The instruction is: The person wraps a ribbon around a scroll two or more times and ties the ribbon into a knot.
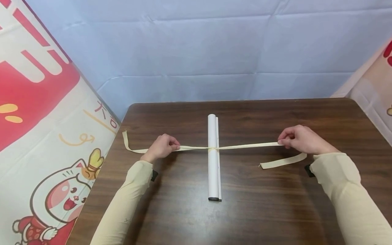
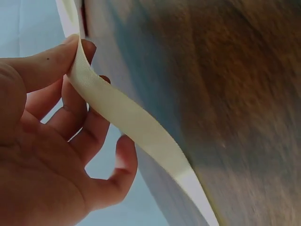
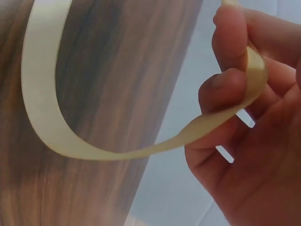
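A white roll of paper [image 1: 212, 177] lies lengthwise on the table, with a cream ribbon [image 1: 245, 146] crossed around its middle. To the left of the roll, my left hand [image 1: 161, 146] pinches one side of the ribbon between thumb and index finger. My right hand [image 1: 301, 139] pinches the other side, and the ribbon runs nearly straight between the two hands. In the left wrist view, the ribbon [image 2: 136, 120] hangs down past the other fingers. The right wrist view has the ribbon's tail [image 3: 42, 84] curving below the hand onto the table.
The brown wooden table [image 1: 171, 217] has a rounded far edge. A pale blue cloth [image 1: 196, 51] hangs behind it. A printed cloth with cartoon figures [image 1: 70, 190] stands along the left side, and another printed cloth [image 1: 375, 81] is at the right.
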A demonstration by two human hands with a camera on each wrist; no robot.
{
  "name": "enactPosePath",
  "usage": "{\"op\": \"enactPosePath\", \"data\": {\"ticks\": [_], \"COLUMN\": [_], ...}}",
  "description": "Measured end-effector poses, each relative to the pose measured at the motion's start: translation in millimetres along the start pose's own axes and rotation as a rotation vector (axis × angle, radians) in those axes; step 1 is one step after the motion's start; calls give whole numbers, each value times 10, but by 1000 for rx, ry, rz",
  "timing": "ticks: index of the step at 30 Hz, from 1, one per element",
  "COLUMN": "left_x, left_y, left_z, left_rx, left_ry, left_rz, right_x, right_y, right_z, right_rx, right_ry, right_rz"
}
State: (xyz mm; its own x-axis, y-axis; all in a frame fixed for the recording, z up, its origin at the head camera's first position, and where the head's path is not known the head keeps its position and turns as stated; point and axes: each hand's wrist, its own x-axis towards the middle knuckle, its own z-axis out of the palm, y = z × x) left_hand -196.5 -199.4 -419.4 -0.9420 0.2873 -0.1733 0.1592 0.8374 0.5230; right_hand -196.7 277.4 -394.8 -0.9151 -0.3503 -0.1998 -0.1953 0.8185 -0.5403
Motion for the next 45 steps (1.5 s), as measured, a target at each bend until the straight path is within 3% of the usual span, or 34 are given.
{"op": "enactPosePath", "data": {"ticks": [5,11,18,24,31,37,45], "left_x": [-4,-16,-62,-39,24,111,208], "left_y": [-21,-57,-118,-118,-5,153,321], "left_z": [23,37,-35,0,59,148,276], "left_rx": [60,76,-77,-65,-51,-44,-18], "left_ry": [1,-5,-146,-191,-179,-173,-226], "left_rz": [-44,-20,21,41,68,126,204], "right_x": [-9,-9,53,85,106,139,235], "right_y": [27,45,40,41,3,-148,-430], "right_z": [55,94,187,240,255,295,504], "right_rx": [-35,-60,-109,-115,-143,-226,-169], "right_ry": [-14,-12,15,-7,-5,53,63], "right_rz": [-3,-13,-29,-15,-22,-33,-138]}}
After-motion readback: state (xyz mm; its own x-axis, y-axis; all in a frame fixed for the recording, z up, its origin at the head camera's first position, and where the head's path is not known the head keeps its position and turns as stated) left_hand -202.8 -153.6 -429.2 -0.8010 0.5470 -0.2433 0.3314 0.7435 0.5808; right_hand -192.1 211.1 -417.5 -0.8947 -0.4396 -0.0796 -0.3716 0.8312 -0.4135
